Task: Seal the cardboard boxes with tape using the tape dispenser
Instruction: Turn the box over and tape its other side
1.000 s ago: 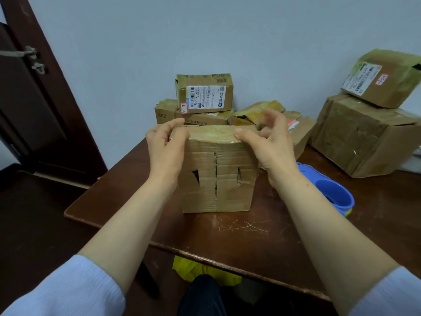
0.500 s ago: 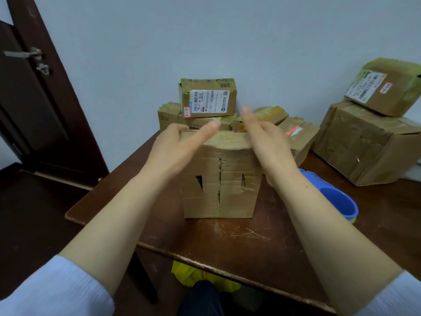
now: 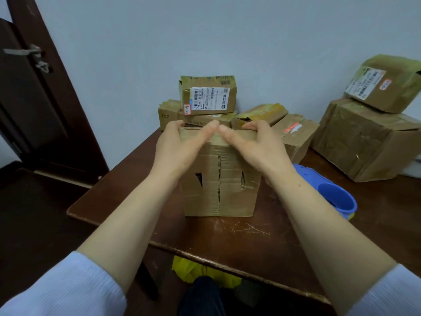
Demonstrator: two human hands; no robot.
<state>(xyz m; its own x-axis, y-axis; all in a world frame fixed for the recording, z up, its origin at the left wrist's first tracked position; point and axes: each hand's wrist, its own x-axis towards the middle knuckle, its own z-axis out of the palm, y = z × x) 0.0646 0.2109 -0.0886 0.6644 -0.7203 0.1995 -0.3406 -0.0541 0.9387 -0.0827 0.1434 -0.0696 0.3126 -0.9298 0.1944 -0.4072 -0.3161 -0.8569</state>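
Front box: a tall brown cardboard box point(image 3: 218, 192) stands upright on the table point(image 3: 227, 238), near its front edge. Its top flaps are folded down. A split runs down the near face, with two small torn gaps beside it that show only darkness, so the contents cannot be told.
Left hand: the left hand point(image 3: 180, 147) grips the top left of the front box, its fingers point(image 3: 175, 125) hooked over the far edge and its thumb lying along the top.
Right hand: the right hand point(image 3: 252, 144) grips the top right of the front box, fingers point(image 3: 252, 126) curled over the far edge. The two thumb tips almost meet at the middle.
Tape dispenser: the blue tape dispenser point(image 3: 337, 197) lies on the table just right of the front box, untouched.
Box pile: closed boxes are stacked just behind the front box, a labelled box point(image 3: 208, 94) on top.
Large box: a big taped box point(image 3: 364, 142) sits well to the right of the front box, carrying a smaller tilted box point(image 3: 385, 83).
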